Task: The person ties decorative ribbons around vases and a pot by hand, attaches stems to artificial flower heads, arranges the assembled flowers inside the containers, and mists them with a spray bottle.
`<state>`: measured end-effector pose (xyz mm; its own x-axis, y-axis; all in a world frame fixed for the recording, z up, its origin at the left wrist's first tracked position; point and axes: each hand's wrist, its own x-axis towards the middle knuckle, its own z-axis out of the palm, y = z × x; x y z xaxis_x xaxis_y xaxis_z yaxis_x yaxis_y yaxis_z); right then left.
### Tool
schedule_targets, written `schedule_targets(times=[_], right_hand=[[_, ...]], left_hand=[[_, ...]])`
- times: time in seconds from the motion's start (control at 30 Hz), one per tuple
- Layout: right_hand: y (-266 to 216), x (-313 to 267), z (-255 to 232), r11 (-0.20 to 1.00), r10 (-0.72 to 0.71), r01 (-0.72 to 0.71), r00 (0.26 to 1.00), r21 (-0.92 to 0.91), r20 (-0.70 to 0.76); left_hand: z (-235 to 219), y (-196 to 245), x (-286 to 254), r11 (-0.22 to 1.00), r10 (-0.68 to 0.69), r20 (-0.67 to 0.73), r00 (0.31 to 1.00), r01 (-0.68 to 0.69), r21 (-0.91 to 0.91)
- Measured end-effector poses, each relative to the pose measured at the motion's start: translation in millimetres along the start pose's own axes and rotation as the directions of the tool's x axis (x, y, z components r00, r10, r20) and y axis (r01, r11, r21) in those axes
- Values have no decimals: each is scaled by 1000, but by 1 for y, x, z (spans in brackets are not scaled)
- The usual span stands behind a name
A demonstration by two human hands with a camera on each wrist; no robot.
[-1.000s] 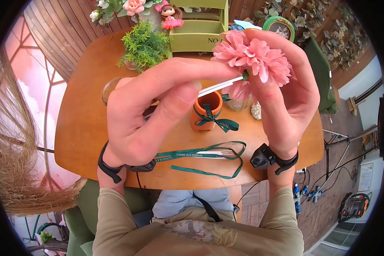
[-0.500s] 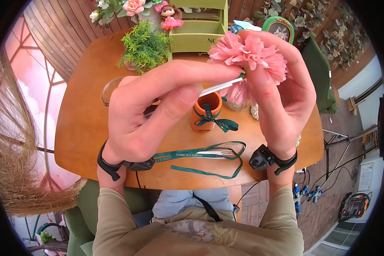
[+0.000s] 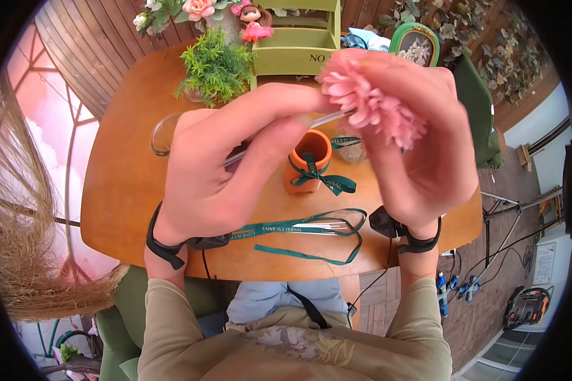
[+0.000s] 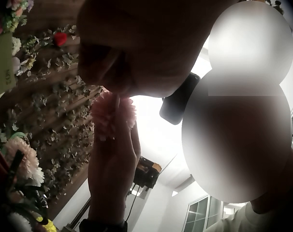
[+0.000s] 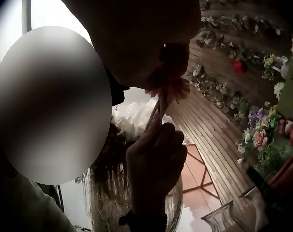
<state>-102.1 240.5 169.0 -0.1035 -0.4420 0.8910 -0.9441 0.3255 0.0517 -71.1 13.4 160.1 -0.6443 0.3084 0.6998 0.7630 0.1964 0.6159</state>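
My left hand [image 3: 225,165] pinches a thin white stick [image 3: 327,119] between thumb and index finger. The stick's far end meets the base of a pink artificial flower [image 3: 370,101]. My right hand [image 3: 435,136] holds that flower head, fingers curled behind it and thumb underneath; its green base is hidden. Both hands are raised over the table, the fingertips of the left right at the petals. Below them stands an orange pot [image 3: 304,181] with a dark green ribbon bow [image 3: 333,184] tied round it. In the right wrist view the left hand [image 5: 156,157] holds the stick upright under the petals.
A loose green ribbon [image 3: 279,230] and several white sticks [image 3: 321,227] lie on the wooden table [image 3: 127,197] near its front edge. Farther back stand a leafy green plant [image 3: 216,66], a green wooden box [image 3: 292,60], a doll [image 3: 255,24] and a green oval frame [image 3: 416,44].
My right hand has turned, tipping the flower so its petals slope down to the right and its green base is hidden. My left hand has shifted slightly right with the stick.
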Motion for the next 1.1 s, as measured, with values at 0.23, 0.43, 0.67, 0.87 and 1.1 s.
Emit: schedule_targets(times=[0.23, 0.43, 0.67, 0.87, 1.1], right_hand=[[3, -4, -1, 991, -27, 21, 998, 130, 50], [3, -8, 8, 982, 127, -128, 992, 142, 13], [3, -4, 14, 986, 76, -90, 992, 138, 104], [1, -4, 13, 982, 37, -66, 985, 175, 168], [-5, -9, 3, 928, 367, -372, 909, 13, -198]], left_hand=[[1, 7, -4, 956, -210, 51, 976, 216, -201], [-8, 10, 4, 881, -372, 191, 908, 410, -237], [-11, -3, 0, 762, -414, 165, 895, 440, -475], [0, -3, 0, 753, -370, 166, 914, 400, -522], [-6, 6, 2, 824, -417, 158, 895, 446, -350]])
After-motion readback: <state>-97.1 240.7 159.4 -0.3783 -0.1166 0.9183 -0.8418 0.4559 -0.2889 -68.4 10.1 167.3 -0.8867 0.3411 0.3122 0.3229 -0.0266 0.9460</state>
